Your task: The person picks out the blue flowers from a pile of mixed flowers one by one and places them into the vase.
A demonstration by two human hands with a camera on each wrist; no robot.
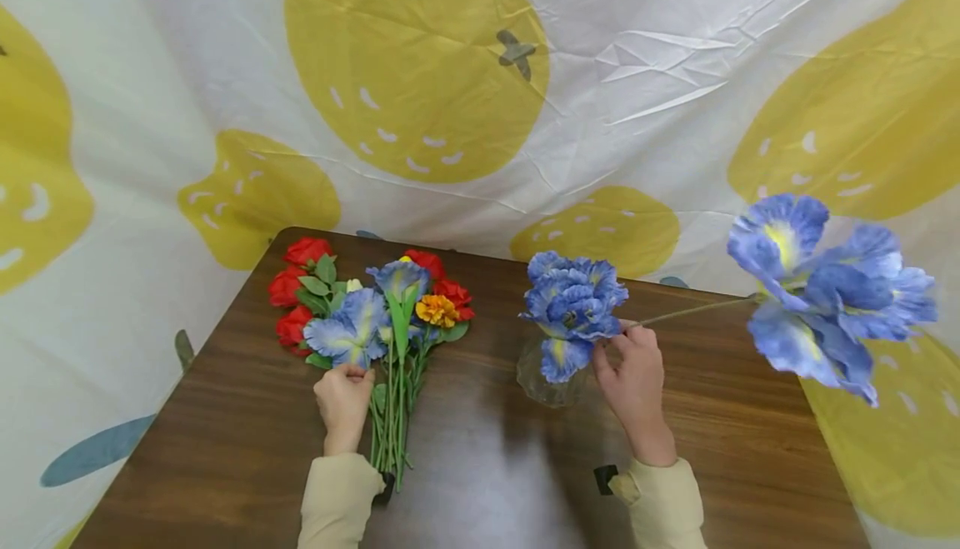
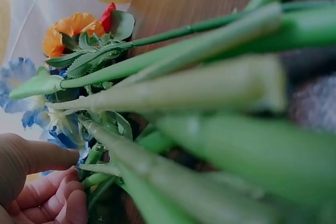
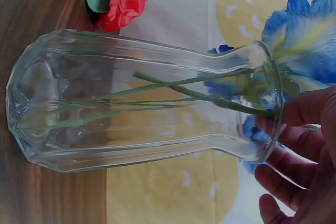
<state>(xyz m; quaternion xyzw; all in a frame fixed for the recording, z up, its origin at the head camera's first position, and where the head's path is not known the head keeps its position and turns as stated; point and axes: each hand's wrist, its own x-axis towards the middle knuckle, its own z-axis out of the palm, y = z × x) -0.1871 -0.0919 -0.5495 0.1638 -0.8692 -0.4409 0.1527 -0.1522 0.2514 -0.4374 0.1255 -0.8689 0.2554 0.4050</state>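
Right at the vase's (image 3: 142,129) mouth, the right hand (image 1: 633,374) pinches a stem (image 3: 210,97) between thumb and finger, its end inside the glass and its blue flower (image 1: 832,291) leaning out to the right of the vase. Left of the vase, the left hand (image 1: 345,403) has thumb and forefinger pressed together on a thin stalk (image 2: 98,169) in the pile (image 1: 401,332) on the counter (image 1: 225,441). Other blue blooms (image 1: 570,307) crowd above the vase.
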